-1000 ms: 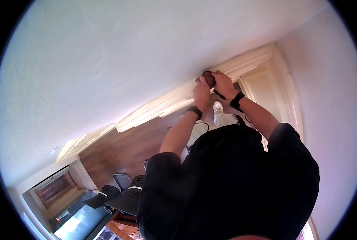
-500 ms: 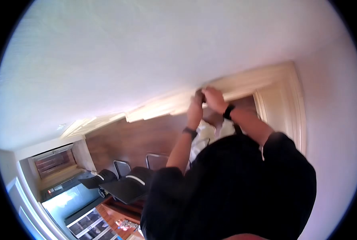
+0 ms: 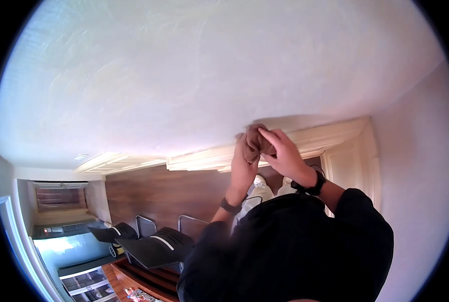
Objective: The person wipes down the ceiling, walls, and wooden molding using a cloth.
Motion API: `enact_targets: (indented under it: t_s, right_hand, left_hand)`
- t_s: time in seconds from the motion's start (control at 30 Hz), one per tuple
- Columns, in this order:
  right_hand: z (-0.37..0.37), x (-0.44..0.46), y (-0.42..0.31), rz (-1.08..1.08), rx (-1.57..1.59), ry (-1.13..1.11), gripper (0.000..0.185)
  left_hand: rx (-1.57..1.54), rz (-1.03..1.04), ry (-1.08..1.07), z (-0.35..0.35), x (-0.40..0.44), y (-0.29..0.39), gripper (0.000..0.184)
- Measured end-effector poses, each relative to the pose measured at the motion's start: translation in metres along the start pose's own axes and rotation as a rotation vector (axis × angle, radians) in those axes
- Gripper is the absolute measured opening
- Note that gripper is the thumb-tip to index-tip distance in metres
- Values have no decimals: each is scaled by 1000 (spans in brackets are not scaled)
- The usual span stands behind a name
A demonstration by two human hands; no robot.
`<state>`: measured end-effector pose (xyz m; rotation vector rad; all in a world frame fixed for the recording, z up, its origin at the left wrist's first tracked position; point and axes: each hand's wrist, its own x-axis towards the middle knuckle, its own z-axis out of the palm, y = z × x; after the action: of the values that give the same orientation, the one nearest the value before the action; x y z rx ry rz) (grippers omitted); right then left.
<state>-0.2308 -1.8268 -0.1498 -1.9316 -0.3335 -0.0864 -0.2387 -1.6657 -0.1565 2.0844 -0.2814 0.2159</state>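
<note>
Fingers point(image 3: 268, 135) of the right hand point(image 3: 287, 160) are bent in on a crumpled brown cloth point(image 3: 258, 143), the index finger lying along its upper edge and the thumb lower down, with the gap between them filled by the bunched fabric. The left hand point(image 3: 243, 162) grips the same cloth from the other side, its fingers closed against the folds and partly hidden by them. The cloth is just right of the middle of the frame, between the two hands, in front of the line where the pale wall point(image 3: 174, 80) meets the cream trim point(image 3: 347, 130); whether it touches either cannot be told. A dark band point(image 3: 230, 206) circles the left wrist, and a black watch point(image 3: 312, 184) the right. Below the hands, white shoes point(image 3: 259, 181) stand on the brown wood floor point(image 3: 149, 194), and a black shirt point(image 3: 295, 246) fills the lower right of centre. Toward the lower left are two black chairs point(image 3: 151, 247) with metal frames, well apart from the cloth. Beneath them, at the bottom edge, small items point(image 3: 135, 294) rest beside reddish-brown wooden furniture point(image 3: 121, 279), too small to make out.
</note>
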Motion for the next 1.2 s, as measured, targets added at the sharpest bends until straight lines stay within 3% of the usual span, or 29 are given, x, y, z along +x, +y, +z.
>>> enact_targets:
  t_s: [0.07, 0.17, 0.3, 0.37, 0.47, 0.53, 0.67, 0.9, 1.0, 1.2]
  right_hand:
    - [-28, 6, -39, -125, -78, 83, 65]
    - [-54, 9, -81, -297, -203, 240, 63]
    - [-61, 12, -101, -402, -353, 410, 64]
    - [-58, 19, -99, -413, -397, 474, 65]
    - [-41, 37, -83, -290, -451, 427, 63]
    - [-25, 49, -53, -353, -445, 441, 61]
    - [14, 58, -28, -443, -466, 450, 60]
    - [61, 77, -61, -515, -395, 381, 51]
    - [68, 86, -86, -514, -379, 335, 51]
    - [51, 95, -132, -558, -374, 399, 54]
  left_hand:
    - [-233, 60, 55, 2, 15, 25, 66]
    - [-163, 349, 203, -3, 37, 62, 67]
    - [-189, 245, -22, -17, 58, 62, 70]
    - [-43, 302, 10, -17, 64, 62, 70]
    - [100, 228, -50, -14, 78, 33, 61]
    - [200, 230, -81, -27, 69, 21, 57]
    - [80, 108, 1, -45, 52, 1, 51]
    - [5, -59, 111, -95, 37, -13, 48]
    - [-11, 118, 292, -109, 40, -11, 47]
    - [-24, 335, 370, -126, 62, 14, 51]
